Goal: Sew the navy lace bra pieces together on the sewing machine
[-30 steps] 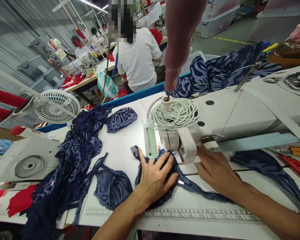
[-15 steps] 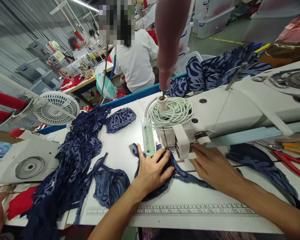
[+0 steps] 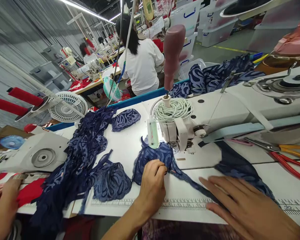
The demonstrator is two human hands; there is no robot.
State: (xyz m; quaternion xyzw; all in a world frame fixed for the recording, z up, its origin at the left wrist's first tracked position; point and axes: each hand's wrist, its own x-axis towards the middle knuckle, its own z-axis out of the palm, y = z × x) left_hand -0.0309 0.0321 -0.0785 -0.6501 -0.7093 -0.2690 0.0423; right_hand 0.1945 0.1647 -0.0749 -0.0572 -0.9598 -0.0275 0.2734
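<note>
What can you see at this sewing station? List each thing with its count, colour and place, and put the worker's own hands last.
sewing machine: one, white, right of centre
cord coil: one, pale green, atop machine head
thread cone: one, maroon, above the coil
lace piece: one, navy, under the needle
lace pile: one, navy, table left
desk fan: one, white, far left
scissors: one pair, red and orange handles, right edge
ruler strip: one, printed along front edge
left hand: fingers pinching lace piece
right hand: flat on lace strip

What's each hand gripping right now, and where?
Left hand pinches the navy lace piece at its near edge. Right hand lies flat on the lace's trailing strip, gripping nothing.
</note>
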